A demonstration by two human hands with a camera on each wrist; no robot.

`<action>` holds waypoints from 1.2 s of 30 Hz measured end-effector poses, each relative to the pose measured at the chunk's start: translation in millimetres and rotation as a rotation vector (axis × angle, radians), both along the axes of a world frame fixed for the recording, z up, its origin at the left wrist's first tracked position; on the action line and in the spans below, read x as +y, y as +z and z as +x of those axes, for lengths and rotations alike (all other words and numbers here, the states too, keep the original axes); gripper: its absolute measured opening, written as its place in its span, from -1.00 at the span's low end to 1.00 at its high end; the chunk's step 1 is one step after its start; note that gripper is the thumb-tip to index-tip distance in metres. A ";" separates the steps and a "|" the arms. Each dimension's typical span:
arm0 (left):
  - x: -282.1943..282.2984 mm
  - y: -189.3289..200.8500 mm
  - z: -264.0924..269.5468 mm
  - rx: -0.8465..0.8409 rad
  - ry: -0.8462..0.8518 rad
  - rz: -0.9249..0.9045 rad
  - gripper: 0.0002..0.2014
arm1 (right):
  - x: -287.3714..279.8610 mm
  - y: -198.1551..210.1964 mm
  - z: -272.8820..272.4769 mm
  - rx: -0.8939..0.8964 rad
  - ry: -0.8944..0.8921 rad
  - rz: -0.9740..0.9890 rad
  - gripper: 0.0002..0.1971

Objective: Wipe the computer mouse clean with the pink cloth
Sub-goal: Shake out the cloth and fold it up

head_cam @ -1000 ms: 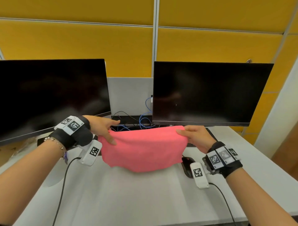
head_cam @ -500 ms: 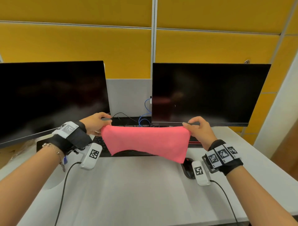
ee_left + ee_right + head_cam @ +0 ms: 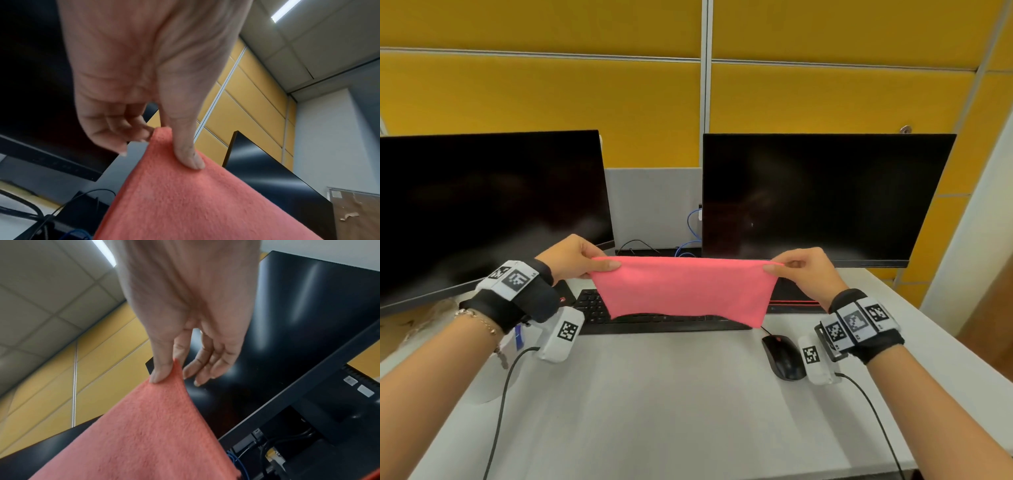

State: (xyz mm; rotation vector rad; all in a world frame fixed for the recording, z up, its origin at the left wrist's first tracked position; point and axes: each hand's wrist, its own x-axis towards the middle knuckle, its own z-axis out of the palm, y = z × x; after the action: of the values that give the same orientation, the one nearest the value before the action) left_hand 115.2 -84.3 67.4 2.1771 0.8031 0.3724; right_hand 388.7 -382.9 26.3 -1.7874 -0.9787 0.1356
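The pink cloth [image 3: 685,287] hangs stretched in the air above the keyboard, held by its two upper corners. My left hand [image 3: 582,258] pinches the left corner; in the left wrist view the thumb [image 3: 185,151] presses on the cloth [image 3: 197,203]. My right hand [image 3: 801,270] pinches the right corner, thumb [image 3: 161,368] on the cloth [image 3: 148,434], other fingers loosely spread. The black computer mouse [image 3: 784,356] lies on the white desk below and right of the cloth, beside my right wrist, untouched.
A black keyboard [image 3: 654,318] lies under the cloth. Two dark monitors [image 3: 489,205] [image 3: 825,198] stand behind, with blue and black cables [image 3: 688,233] between them. The white desk [image 3: 671,411] stretches toward me. Yellow partition panels rise at the back.
Both hands have lifted the cloth higher and pulled it taut between them. The cloth's lower edge has risen off the desk, uncovering the keyboard and the mouse.
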 end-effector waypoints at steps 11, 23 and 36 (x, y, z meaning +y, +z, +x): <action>-24.6 -25.6 24.2 -0.178 -0.001 -0.174 -0.61 | 18.2 -1.0 -17.1 0.212 -0.113 -0.019 -0.70; -93.3 -45.0 62.1 -0.291 -0.234 -0.720 -0.32 | 81.2 -1.3 -111.5 0.506 0.385 0.018 -0.60; -63.9 -55.3 30.7 -0.417 -0.297 -0.815 -0.29 | 71.7 -20.7 -98.5 0.441 0.319 0.028 -0.33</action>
State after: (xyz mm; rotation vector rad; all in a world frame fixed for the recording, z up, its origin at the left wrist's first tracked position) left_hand 145.9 -148.2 12.1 1.3544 0.2997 0.2661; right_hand 290.2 -311.2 5.6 -1.4762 -0.9250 0.6827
